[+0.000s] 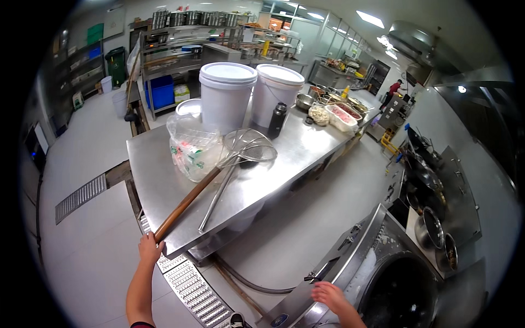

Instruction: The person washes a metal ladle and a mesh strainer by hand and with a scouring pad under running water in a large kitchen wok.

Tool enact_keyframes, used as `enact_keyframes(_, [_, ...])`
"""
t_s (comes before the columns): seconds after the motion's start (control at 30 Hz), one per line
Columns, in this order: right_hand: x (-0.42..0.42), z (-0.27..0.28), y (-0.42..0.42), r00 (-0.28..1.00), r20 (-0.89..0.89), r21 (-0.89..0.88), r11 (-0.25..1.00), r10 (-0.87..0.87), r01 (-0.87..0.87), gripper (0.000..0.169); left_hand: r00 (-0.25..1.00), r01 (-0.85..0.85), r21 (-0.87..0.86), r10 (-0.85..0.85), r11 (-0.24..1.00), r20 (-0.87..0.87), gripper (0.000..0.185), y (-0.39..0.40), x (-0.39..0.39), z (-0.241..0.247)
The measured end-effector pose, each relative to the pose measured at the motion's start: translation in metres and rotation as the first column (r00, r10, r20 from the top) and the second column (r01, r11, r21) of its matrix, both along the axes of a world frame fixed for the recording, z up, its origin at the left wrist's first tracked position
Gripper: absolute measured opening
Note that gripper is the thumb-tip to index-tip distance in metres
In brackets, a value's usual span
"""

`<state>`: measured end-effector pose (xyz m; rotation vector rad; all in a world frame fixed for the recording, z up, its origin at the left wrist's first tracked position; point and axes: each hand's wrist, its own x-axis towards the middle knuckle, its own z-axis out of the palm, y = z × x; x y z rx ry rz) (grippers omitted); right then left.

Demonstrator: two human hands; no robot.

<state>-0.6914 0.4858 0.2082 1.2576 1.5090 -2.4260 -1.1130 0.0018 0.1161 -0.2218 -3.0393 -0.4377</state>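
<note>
My left hand (150, 247) is closed around the end of a brown wooden handle (186, 201) at the near corner of the steel table. This handle belongs to a long wire-mesh strainer (242, 141) whose head rests on the table. Beside it lies a second mesh strainer (259, 153) with a metal handle (219, 197). My right hand (331, 298), slightly blurred and holding nothing, is over the front edge of a steel wok range (348, 266). A large dark wok (396, 291) sits in the range to its right.
The steel table (164, 164) carries a clear plastic bag (195, 151), white lidded buckets (227, 98), a black bottle (277, 121) and food containers (342, 117). Metal pots (428, 227) stand along the range. A drain grate (197, 293) and hose (258, 287) cross the floor. A person (394, 91) stands far back.
</note>
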Motion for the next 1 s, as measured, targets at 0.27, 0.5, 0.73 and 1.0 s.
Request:
enact_keyframes(0.27, [0.161, 0.003, 0.012, 0.863, 0.006, -0.01, 0.863, -0.504, 0.505, 0.022, 0.996, 0.058, -0.126, -0.05, 0.99, 0.068, 0.052, 0.034, -0.021, 0.002])
enact_keyframes(0.5, [0.339, 0.001, -0.029, 0.572, 0.073, 0.187, 0.575, -0.817, 0.797, 0.02, 0.87, 0.102, 0.248, 0.035, 0.963, -0.492, 0.039, 0.051, 0.059, -0.042])
enact_keyframes(0.73, [0.643, -0.065, -0.087, -0.191, 0.02, 0.624, -0.137, -0.981, 0.769, 0.019, 0.853, 0.377, 0.763, -0.518, 0.524, -0.066, 0.035, 0.263, 0.423, 0.043])
enact_keyframes(1.0, [0.915, -0.068, 0.066, 0.042, 0.395, 0.889, 0.371, -0.918, -0.267, 0.066, 0.386, 0.65, 0.731, -0.919, 0.209, -0.08, 0.037, 0.403, 0.738, 0.108])
